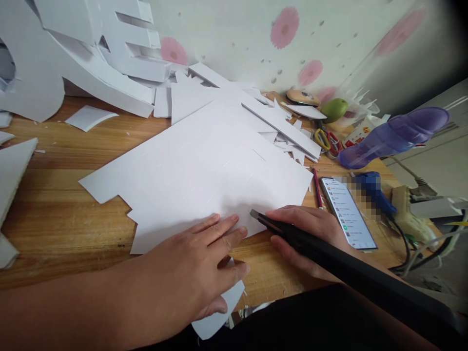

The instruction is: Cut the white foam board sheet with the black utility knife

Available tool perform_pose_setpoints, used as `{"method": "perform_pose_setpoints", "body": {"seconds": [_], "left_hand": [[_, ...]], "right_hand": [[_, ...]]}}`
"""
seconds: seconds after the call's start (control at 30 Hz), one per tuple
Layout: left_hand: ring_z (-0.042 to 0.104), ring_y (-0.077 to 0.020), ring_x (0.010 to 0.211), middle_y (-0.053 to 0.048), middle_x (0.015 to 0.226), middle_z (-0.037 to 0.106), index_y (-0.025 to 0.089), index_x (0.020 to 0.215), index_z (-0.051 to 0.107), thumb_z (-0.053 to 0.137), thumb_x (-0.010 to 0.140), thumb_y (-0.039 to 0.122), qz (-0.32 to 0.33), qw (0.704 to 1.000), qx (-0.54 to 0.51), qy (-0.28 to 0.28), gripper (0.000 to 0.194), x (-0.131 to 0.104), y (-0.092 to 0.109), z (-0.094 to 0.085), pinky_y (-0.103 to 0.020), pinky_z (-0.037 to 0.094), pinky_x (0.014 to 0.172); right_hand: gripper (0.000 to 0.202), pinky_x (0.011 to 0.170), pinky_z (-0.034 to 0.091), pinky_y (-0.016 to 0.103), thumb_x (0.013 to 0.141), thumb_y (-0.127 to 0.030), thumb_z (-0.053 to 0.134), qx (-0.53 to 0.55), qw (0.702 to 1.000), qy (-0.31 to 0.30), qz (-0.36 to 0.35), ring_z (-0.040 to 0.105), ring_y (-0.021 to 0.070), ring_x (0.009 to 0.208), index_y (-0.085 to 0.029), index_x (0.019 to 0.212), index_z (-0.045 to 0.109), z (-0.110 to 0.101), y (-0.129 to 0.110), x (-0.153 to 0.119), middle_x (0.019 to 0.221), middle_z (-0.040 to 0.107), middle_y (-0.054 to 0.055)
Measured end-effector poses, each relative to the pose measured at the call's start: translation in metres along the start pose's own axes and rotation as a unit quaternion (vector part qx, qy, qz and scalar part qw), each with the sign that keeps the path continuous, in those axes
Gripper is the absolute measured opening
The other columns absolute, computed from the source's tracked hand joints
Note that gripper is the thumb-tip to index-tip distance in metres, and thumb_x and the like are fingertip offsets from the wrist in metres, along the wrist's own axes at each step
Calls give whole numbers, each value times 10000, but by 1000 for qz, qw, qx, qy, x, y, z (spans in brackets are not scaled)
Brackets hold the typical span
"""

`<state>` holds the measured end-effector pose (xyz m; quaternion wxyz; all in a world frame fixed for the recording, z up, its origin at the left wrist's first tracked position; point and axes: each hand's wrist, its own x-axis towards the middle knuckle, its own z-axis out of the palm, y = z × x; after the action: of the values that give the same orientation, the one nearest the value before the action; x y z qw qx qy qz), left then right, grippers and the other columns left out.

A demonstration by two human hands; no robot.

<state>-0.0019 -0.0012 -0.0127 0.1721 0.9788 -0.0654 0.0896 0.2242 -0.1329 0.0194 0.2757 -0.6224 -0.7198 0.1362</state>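
A large white foam board sheet [204,156] with cut, stepped edges lies flat on the wooden table [69,234]. Thin slits show in its surface. My left hand [204,263] rests near its front edge, fingers stretched flat on the board. In my right hand [310,234] is a black utility knife [292,231], gripped from the side, its short blade tip at the board just right of my left fingertips. Whether the blade touches the surface I cannot tell. Under my left palm, a smaller white offcut [223,312] sticks out at the table's front edge.
White cut letter shapes [109,53] stand at the back left. Scissors [323,141], a green fruit [334,110] and a purple bottle [387,139] sit at the back right. A pencil [317,187], a lit phone [347,214] and a power strip [405,209] with cables lie to the right.
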Motion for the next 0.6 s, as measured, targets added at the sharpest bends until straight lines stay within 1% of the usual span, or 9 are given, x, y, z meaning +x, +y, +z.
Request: {"method": "perform_pose_setpoints", "body": {"seconds": [0.07, 0.23, 0.37, 0.5, 0.6], "left_hand": [[433, -360, 1345, -139, 1393, 551, 261, 1199, 628, 774, 734, 504, 1, 1000, 3, -5, 545, 0, 0, 0, -507, 344, 1108], [423, -367, 1352, -156, 1398, 546, 256, 1214, 618, 765, 735, 527, 0, 1000, 0, -7, 569, 1, -1, 1, -517, 343, 1103], [397, -366, 1372, -152, 1415, 530, 268, 1234, 606, 747, 751, 533, -1, 1000, -1, -9, 569, 0, -2, 2, -515, 331, 1112], [408, -374, 1365, -160, 1409, 533, 255, 1240, 609, 732, 776, 514, -1, 1000, 2, -23, 546, 1, -1, -2, -515, 342, 1108], [399, -380, 1369, -165, 1412, 529, 250, 1245, 606, 732, 777, 516, 2, 1000, 5, -29, 553, 1, -1, -3, -520, 340, 1109]], "right_hand": [[325, 570, 562, 315, 867, -193, 580, -1, 1000, -8, -1, 692, 192, 666, -277, 1177, 528, -1, -1, -2, 858, 715, 41], [296, 644, 564, 315, 865, -182, 575, 0, 1000, -23, -4, 706, 206, 748, -252, 1150, 540, -3, -1, -7, 889, 719, 52], [307, 623, 558, 318, 853, -184, 571, 5, 1000, -21, -5, 708, 212, 731, -251, 1151, 539, -6, -4, -10, 870, 722, 51], [333, 625, 566, 326, 843, -190, 584, -2, 1000, -27, -1, 723, 236, 785, -265, 1166, 546, -8, -5, -16, 894, 730, 52], [359, 640, 569, 331, 840, -176, 587, 3, 1000, -30, 1, 723, 236, 797, -263, 1184, 534, -8, -5, -20, 922, 733, 60]]}}
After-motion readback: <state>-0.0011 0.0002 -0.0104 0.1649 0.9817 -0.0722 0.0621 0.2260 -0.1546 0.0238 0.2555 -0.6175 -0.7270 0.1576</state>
